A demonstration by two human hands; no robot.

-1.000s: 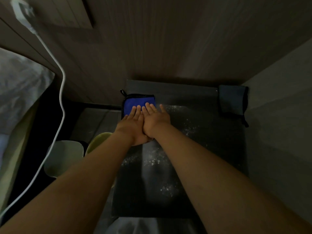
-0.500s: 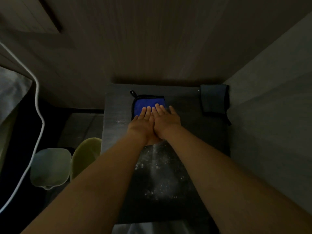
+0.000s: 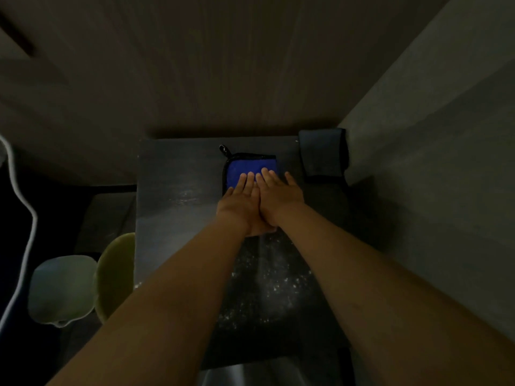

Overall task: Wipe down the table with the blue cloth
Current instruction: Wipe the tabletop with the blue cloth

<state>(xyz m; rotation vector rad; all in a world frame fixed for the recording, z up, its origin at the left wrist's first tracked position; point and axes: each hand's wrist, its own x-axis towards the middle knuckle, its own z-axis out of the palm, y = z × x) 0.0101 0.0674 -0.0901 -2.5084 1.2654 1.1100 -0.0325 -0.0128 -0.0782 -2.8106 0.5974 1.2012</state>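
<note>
Blue cloth (image 3: 245, 167): folded, black trim, lies flat on the far half of the table, a bit right of centre. Small black loop (image 3: 222, 148) at its far-left corner.
L hand (image 3: 239, 204): palm down on the blue cloth, fingers straight and close together, pressing, not curled round anything.
R hand (image 3: 280, 197): same, flat and pressing, fingers straight, thumb spread to the right. Its inner side overlaps L hand a little. Fingertips of both reach approx. the middle of the cloth.
Table (image 3: 172, 196): dark rectangular top. Far edge meets the wood-panel wall (image 3: 223, 79), right edge runs along the grey wall (image 3: 432, 176).
Far edge: cloth's far border is near it, only a narrow strip of top btw. them.
Right side: dark folded cloth (image 3: 323, 151) in the far-right corner, just beside the blue cloth. Cannot tell if they touch.
Left side: wide strip of bare top btw. blue cloth and left edge.
Near side: white specks (image 3: 273, 285) spread over the top btw. the forearms, toward the near edge.
Beyond left edge: yellow-green seat (image 3: 115, 271) just beside the table, pale seat (image 3: 61, 288) next to it, white cable (image 3: 26, 232) further left.
</note>
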